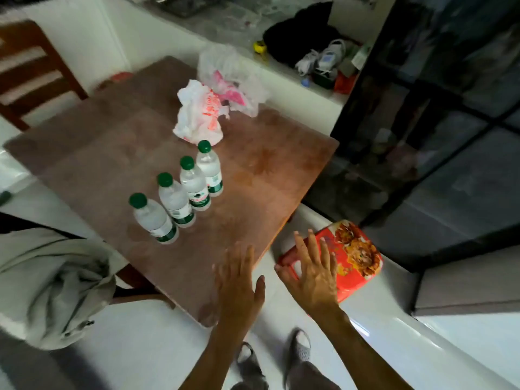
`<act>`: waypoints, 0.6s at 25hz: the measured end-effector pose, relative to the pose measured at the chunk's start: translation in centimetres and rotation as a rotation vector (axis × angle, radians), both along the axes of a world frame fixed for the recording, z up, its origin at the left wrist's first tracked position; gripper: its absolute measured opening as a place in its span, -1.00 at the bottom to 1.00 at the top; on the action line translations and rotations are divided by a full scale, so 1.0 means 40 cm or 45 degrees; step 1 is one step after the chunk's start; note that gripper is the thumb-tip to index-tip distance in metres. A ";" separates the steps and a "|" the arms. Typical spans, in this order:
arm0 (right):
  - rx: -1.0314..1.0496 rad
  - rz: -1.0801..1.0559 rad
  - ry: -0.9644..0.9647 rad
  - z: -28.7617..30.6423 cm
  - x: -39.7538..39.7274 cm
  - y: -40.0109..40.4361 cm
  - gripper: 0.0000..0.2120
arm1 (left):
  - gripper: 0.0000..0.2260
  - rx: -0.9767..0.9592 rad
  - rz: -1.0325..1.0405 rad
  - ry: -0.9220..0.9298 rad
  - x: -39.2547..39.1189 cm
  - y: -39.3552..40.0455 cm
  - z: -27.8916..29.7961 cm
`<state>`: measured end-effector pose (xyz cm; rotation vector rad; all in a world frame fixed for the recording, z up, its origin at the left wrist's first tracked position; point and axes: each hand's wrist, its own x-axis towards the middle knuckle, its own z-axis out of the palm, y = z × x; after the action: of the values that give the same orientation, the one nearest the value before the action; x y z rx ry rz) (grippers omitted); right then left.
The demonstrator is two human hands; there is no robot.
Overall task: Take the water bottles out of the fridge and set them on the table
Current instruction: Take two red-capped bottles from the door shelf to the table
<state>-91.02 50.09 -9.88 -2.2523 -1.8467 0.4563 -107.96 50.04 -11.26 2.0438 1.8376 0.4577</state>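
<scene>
Several clear water bottles with green caps stand upright in a diagonal row on the brown table [267,175]; the nearest bottle [153,219] is at the lower left, the farthest bottle [209,168] at the upper right. My left hand [237,285] hovers open over the table's near corner, fingers spread, holding nothing. My right hand [312,271] is open too, just right of the table edge, above a red stool. Both hands are well apart from the bottles. No fridge is visible.
Crumpled plastic bags [202,114] lie at the table's far side. A red flowered stool [354,254] stands right of the table. A grey garment [53,280] hangs over a chair at left. A dark glass partition [439,122] rises at right. A cluttered counter [309,52] runs behind.
</scene>
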 end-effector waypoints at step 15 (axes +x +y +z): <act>0.130 -0.815 -0.139 -0.011 0.313 -1.067 -0.17 | -0.16 0.020 -0.895 0.156 0.388 -0.807 -0.005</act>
<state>-78.49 7.41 -10.31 -2.6488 -1.0490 0.1252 -92.45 17.76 -11.45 2.5787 1.0447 0.1487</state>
